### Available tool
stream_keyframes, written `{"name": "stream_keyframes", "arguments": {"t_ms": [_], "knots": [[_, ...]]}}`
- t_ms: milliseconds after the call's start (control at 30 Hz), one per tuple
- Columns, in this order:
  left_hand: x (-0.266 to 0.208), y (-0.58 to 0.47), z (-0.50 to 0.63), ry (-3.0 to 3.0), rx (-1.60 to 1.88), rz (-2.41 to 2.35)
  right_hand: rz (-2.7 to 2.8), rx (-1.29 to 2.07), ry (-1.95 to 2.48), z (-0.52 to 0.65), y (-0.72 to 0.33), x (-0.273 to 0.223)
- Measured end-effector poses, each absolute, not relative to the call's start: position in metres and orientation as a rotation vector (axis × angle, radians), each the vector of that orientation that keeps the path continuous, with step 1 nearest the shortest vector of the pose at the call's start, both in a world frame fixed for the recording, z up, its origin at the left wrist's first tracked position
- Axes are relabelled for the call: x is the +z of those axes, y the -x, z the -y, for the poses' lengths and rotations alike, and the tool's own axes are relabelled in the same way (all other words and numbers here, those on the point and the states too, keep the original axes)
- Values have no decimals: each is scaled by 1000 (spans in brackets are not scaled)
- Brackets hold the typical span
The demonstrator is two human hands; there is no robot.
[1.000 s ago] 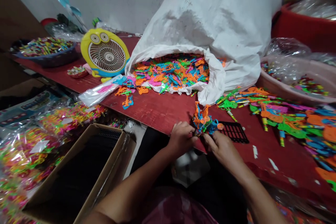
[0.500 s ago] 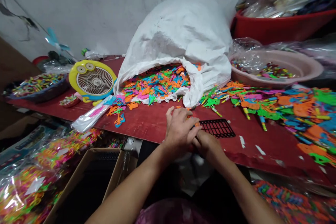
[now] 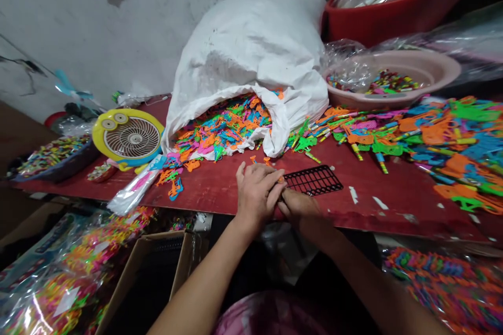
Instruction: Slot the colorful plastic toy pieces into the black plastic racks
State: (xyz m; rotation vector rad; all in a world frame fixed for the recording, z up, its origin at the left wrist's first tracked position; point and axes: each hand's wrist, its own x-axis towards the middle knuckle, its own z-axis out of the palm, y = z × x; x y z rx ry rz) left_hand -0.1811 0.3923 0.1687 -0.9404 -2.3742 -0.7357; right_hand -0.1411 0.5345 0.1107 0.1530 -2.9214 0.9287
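Head view: left hand [image 3: 257, 191] is curving half-closed over mostly hidden orange plastic pieces [image 3: 268, 160] near the front edge of the tabletop [image 3: 208, 191], right hand [image 3: 303, 208] is resting curled against it, either grip remaining untellable, and the pieces are presumably handling light, stiff, slightly slippery, best being pinched mid-body.

One left hand [image 3: 257, 193], one right hand [image 3: 304, 210], one black grid [image 3: 313, 180] on the table [image 3: 214, 186], one white sack [image 3: 247, 42], one yellow fan [image 3: 135, 138], one pink basin [image 3: 395, 98]
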Motion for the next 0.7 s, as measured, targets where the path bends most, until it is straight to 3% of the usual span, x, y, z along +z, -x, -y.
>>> {"name": "stream_keyframes", "arguments": {"t_ms": [200,333,700], "knots": [[117,153,-394,479,-1001,2097,2927,871,-97,-528,129,107],[79,149,-397,231,-1325,2327,2839,937,-306,-541,125,110],[82,187,-402,275,-935,2622,2711,267,189,-659,247,154]]}}
